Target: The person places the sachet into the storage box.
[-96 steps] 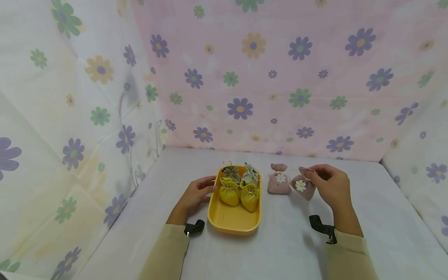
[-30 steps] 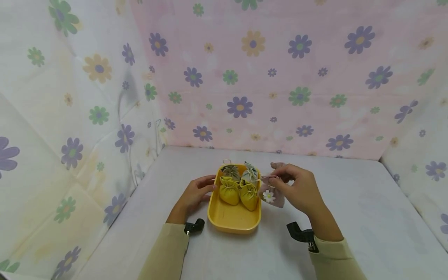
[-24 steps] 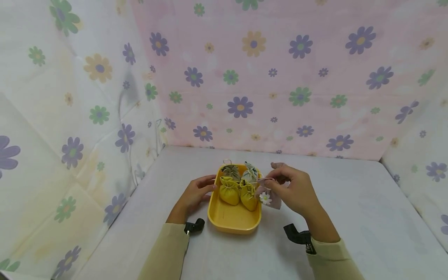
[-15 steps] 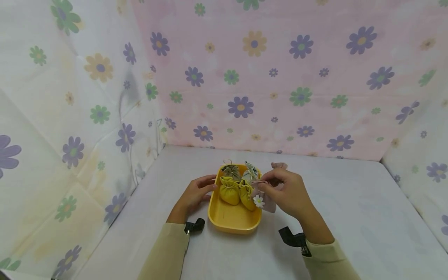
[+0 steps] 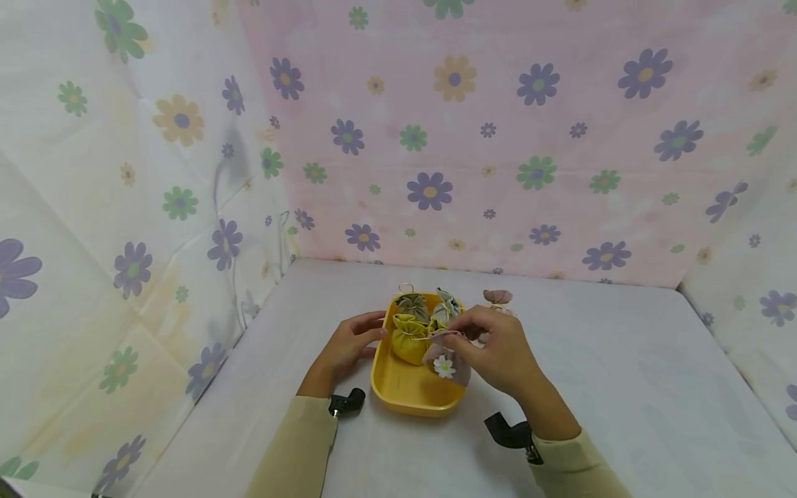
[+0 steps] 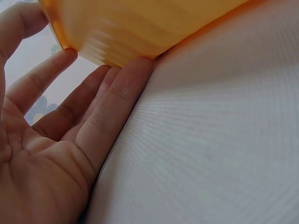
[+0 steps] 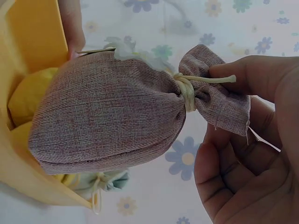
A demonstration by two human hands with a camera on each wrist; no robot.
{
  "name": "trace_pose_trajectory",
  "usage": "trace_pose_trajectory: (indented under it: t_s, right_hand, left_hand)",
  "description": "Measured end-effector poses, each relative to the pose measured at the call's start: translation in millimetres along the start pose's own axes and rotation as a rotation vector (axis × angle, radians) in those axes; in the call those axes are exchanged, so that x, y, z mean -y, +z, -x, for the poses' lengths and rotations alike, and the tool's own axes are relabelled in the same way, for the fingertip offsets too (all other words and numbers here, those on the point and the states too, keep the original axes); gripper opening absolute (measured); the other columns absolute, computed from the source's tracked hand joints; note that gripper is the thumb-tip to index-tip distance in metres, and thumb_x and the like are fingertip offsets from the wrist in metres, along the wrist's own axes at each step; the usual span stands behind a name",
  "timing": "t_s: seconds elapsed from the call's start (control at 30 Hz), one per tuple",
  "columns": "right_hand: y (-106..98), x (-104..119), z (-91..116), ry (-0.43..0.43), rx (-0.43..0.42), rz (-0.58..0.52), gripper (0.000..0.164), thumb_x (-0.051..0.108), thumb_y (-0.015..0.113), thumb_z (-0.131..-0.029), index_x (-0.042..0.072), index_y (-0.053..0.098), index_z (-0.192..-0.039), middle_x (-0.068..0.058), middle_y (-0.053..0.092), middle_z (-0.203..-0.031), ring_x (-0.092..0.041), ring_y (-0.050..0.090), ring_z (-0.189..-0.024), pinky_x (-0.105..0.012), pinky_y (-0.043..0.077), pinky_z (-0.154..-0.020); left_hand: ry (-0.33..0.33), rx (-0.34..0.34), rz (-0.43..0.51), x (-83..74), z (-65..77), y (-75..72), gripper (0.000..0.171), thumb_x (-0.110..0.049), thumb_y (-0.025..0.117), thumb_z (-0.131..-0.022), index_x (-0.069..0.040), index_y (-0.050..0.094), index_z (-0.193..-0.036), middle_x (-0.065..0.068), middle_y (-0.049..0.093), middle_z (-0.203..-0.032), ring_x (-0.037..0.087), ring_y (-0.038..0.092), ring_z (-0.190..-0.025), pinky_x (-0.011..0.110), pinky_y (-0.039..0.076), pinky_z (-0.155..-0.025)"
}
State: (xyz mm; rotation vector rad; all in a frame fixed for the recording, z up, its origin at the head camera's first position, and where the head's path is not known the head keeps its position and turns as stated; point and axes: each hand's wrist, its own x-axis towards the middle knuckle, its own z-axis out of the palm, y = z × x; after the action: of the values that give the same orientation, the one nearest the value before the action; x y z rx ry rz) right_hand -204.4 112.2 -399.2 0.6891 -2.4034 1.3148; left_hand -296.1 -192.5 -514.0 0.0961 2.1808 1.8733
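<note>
My right hand (image 5: 501,349) pinches the gathered neck of a dusty-pink drawstring pouch (image 7: 107,112) with a white flower on its front. The pouch hangs over the right side of a yellow tray (image 5: 414,407), tied with a cream cord. Flat against the tray's left wall, my left hand (image 5: 345,346) touches it with extended fingers (image 6: 112,102). Inside stand a yellow pouch (image 5: 409,346), an olive-grey pouch (image 5: 412,306) and a pale blue-grey pouch (image 5: 445,306). A second yellow pouch is mostly hidden behind the held one.
Another pink pouch (image 5: 498,297) stands on the white table (image 5: 635,360) right of the tray, partly covered by my right hand. Flower-print cloth (image 5: 461,138) walls off the back and both sides.
My right hand has carried the pink pouch leftward from the table to over the tray's right side, covering one yellow pouch. The left hand has stayed at the tray.
</note>
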Motion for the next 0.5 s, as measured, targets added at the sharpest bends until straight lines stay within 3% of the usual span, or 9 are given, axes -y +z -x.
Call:
trace_pose_trajectory:
  t_s: [0.5]
  right_hand:
    - [28.8, -1.1, 0.7, 0.054, 0.064, -0.095, 0.009, 0.021, 0.082, -0.090, 0.026, 0.076, -0.093, 0.015, 0.070, -0.089, -0.010, 0.064, -0.077, -0.029, 0.061, -0.069]
  left_hand:
    - [0.025, 0.024, -0.003, 2.0, 0.3, -1.8, 0.057, -0.046, 0.081, -0.087, -0.032, 0.064, -0.139, 0.003, 0.062, -0.143, 0.025, 0.064, -0.128, 0.039, 0.062, -0.092]
